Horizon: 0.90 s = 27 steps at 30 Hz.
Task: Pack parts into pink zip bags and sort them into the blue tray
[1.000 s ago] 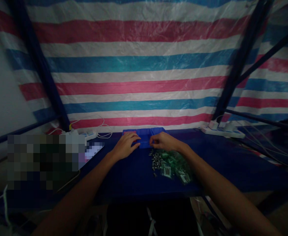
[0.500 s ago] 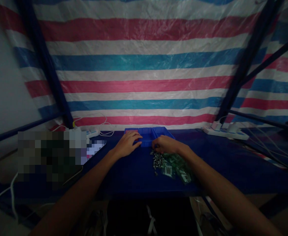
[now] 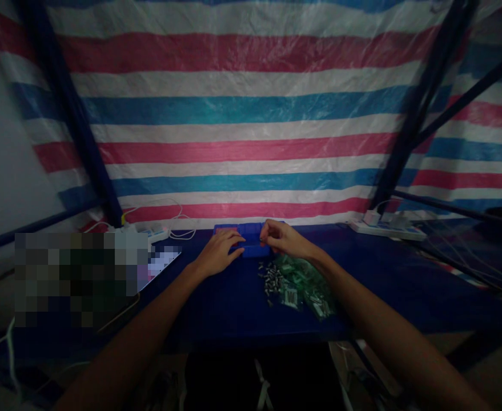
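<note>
Blue bench [image 3: 216, 308]: right hand [image 3: 287, 240] pinched over blue tray [image 3: 251, 230], contents unclear; left hand [image 3: 219, 251] lies flat on the tray. Metal parts [image 3: 272, 278] likely light, rigid: pinch by fingertips.

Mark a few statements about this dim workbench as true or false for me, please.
1. Both the left hand and the right hand are at the blue tray. True.
2. The small metal parts lie left of the left hand. False: they lie by the right wrist, beside green packets.
3. The sheet behind the table is plain green. False: it is striped red, white and blue.
4. A white power strip lies at the table's far right. True.
</note>
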{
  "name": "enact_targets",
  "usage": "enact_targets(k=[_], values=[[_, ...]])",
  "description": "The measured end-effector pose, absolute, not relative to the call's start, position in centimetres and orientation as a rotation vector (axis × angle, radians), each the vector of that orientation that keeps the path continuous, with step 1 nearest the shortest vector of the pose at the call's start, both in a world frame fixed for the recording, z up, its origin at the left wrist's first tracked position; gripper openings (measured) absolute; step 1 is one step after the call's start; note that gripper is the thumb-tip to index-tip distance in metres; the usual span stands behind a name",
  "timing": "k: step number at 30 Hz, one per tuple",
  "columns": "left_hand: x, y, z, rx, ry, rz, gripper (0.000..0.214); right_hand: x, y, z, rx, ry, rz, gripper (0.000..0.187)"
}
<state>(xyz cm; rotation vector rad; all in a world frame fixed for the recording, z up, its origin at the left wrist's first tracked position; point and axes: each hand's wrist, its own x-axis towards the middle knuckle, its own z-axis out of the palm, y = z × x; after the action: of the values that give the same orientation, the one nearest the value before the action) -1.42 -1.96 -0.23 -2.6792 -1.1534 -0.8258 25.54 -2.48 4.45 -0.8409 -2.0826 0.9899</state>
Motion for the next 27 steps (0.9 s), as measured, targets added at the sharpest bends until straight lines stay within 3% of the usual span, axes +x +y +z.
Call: enact_targets(k=[27], values=[[-1.3,-2.5,0.2,-2.685,-1.156,-0.819,0.034,24.9,-0.9,3.3,-0.859,-1.88,0.589,0.031]])
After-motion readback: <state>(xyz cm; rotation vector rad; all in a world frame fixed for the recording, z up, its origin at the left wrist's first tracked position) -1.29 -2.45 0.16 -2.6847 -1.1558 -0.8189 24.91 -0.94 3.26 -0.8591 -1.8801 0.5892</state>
